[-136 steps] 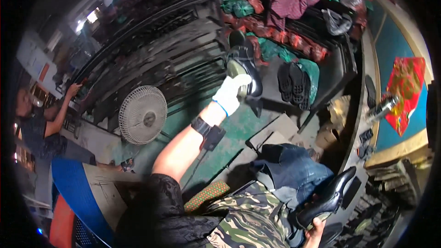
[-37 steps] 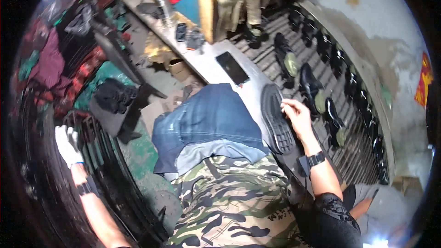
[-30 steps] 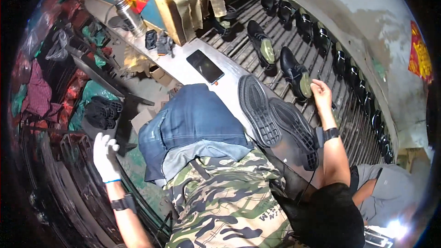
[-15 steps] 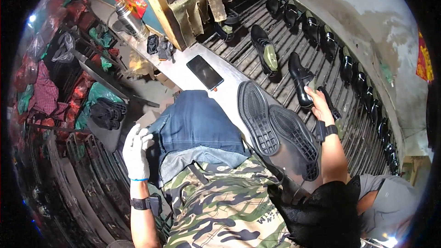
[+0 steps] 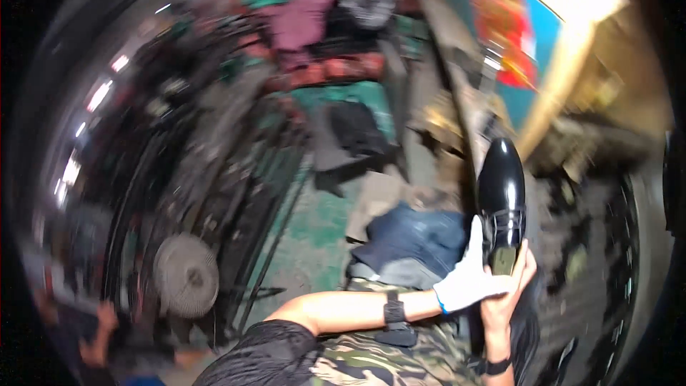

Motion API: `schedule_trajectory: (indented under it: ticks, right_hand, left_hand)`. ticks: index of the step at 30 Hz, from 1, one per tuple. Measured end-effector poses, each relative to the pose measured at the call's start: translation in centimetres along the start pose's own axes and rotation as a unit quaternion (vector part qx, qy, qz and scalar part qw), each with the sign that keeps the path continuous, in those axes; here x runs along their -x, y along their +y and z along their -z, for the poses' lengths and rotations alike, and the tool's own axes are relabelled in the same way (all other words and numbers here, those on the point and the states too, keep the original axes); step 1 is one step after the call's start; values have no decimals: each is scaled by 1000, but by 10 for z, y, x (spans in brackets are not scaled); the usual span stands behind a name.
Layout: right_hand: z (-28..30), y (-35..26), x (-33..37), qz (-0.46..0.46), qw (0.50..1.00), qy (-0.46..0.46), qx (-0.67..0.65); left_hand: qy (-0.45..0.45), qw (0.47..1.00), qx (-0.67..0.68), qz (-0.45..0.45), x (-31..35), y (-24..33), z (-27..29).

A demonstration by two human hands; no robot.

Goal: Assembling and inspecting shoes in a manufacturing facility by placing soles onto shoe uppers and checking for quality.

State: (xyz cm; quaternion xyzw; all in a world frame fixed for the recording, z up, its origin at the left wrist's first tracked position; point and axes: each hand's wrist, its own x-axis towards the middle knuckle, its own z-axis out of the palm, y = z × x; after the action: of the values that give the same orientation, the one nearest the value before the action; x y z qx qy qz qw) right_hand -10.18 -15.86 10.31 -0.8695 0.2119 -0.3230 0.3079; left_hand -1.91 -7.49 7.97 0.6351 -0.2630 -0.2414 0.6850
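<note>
Ahead of me, to the right, a shiny black lace-up leather shoe point(image 5: 503, 175) is held up with its toe pointing away. My right hand point(image 5: 506, 299), bare, is closed round the heel end from the right and below. Against the shoe's left side and heel lies my left hand point(image 5: 468, 276) in a white glove, one finger stretched along the upper and the hand gripping near the opening. An olive-green insole point(image 5: 504, 261) shows inside the heel. Both hands meet at the heel, so some fingertips are hidden.
Blurred by motion, a slatted rack point(image 5: 579, 271) with dark shoes stands at the right. A round fan point(image 5: 187, 275) is at the left, beside dark racks. Another person's hand point(image 5: 107, 318) shows at lower left. Black soles point(image 5: 357, 129) lie on a stand ahead.
My view has swung left. The right hand has lifted the shoe off the slatted rack, and the gloved left hand has come across from the left to hold it too.
</note>
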Motion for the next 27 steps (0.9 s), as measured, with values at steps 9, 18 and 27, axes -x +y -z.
schedule_trajectory:
  ticks: [9,18,27]
  right_hand:
    - [-86,-74,-40,255,902,-271,-219]
    - [-53,65,-41,-25,978,-143,-152]
    - [68,138,-43,-108,992,-22,68]
  left_hand:
    - [284,921,263,35,1,49,197]
    - [557,777,28,-292,31,176,472]
    - [792,554,-255,3,170,268,720]
